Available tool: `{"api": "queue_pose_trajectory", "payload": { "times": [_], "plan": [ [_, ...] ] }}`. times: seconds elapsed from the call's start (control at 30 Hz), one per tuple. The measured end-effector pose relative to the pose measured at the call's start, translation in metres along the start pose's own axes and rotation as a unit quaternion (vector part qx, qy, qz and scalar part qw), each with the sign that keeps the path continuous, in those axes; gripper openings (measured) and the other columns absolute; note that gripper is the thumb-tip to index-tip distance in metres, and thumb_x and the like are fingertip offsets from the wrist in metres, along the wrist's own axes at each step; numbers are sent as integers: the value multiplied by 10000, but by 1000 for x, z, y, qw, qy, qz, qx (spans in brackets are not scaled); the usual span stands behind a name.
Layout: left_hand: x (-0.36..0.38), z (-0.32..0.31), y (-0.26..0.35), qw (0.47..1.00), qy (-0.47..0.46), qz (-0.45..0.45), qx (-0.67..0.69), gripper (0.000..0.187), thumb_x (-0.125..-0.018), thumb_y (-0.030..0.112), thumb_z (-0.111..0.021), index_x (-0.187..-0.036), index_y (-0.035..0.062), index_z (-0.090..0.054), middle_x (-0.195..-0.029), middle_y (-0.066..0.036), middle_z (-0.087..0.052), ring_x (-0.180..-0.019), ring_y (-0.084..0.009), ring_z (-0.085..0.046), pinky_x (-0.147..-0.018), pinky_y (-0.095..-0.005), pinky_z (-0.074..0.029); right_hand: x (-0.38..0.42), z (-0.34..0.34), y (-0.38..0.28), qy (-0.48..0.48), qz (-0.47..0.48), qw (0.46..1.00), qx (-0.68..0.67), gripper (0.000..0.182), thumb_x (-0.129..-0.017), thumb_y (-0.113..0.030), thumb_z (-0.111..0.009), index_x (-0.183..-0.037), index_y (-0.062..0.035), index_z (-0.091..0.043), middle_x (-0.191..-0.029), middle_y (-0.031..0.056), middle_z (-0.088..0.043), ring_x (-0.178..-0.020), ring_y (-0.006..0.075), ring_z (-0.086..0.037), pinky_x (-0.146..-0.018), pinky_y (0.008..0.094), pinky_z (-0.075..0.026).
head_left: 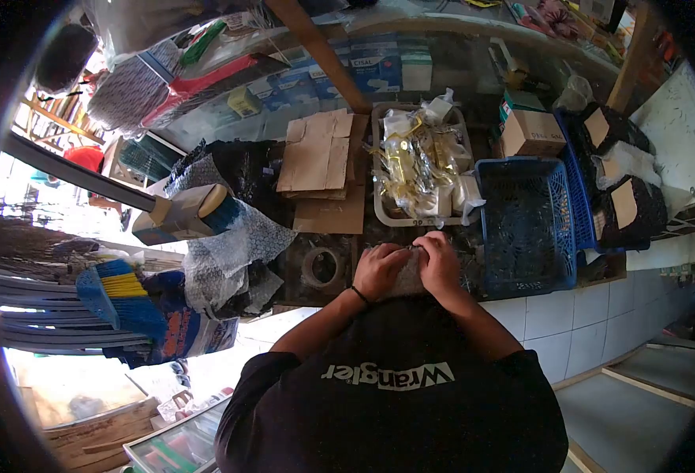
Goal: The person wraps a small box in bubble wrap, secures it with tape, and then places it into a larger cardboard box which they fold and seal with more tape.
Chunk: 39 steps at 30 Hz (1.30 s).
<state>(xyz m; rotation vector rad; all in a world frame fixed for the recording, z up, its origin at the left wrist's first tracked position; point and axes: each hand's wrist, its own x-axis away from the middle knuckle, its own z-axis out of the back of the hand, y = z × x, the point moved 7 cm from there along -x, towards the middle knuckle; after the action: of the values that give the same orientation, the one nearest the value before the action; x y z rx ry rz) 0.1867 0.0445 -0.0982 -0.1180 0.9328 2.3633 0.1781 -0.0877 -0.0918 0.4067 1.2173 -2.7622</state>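
The black shirt (391, 410) occupies the lower center of the frame. Above it, at center, the left hand (381, 268) and right hand (439, 264) hold a translucent packet (407, 281), fingers pinching its upper edge. Beyond, on the bench (352, 251), sits a white tray (411, 222); a blue basket (525, 213) stands right, a tape roll (307, 269) left.

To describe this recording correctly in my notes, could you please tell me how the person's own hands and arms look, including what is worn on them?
The left hand and right hand wear no gloves. A thin dark band circles the left wrist. The black shirt has short sleeves, and pale "Wrangler" lettering on its front.
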Motion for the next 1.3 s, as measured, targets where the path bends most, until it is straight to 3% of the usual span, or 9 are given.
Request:
{"api": "queue_pose_trajectory", "payload": {
  "times": [0.17, 0.67, 0.83, 1.3],
  "plan": [
    [-2, 6, 9, 999, -5, -35, -27, 195, -787, 148, -591, -975, 184, -629, -958, -3, -596, -875, -212, -575, -723, -364, -420, 2, 0, 2, -26, 7, 1000, 3, 172, -736, -42, -607, -906, -69, -607, -972, 84, -520, -880, 298, -560, -714, 393, -469],
    [0, 1, 3, 1000, 1, 22, -4, 177, -799, 153, -595, -955, 73, -613, -948, -77, -609, -894, -267, -574, -761, -381, -431, 3, -2, 8, -42, 26, 999, -4, 160, -722, -76, -625, -874, -29, -609, -932, 95, -535, -884, 295, -549, -739, 382, -467],
    [1, -1, 3, 1000, 14, 12, -12, 180, -793, 162, -604, -952, 79, -613, -943, -73, -612, -884, -259, -578, -752, -381, -433, 3, 1, 7, -57, 18, 998, -29, 194, -731, -136, -643, -886, -25, -605, -941, 97, -534, -892, 298, -545, -754, 386, -462],
    [-2, -4, 8, 998, -12, 34, -46, 221, -798, 174, -584, -1006, 102, -600, -966, -84, -614, -905, -269, -576, -756, -390, -426, 3, -1, 9, -99, 46, 994, 7, 270, -714, -123, -650, -949, -5, -589, -968, 128, -520, -948, 318, -517, -803, 405, -444]
  ]
}}
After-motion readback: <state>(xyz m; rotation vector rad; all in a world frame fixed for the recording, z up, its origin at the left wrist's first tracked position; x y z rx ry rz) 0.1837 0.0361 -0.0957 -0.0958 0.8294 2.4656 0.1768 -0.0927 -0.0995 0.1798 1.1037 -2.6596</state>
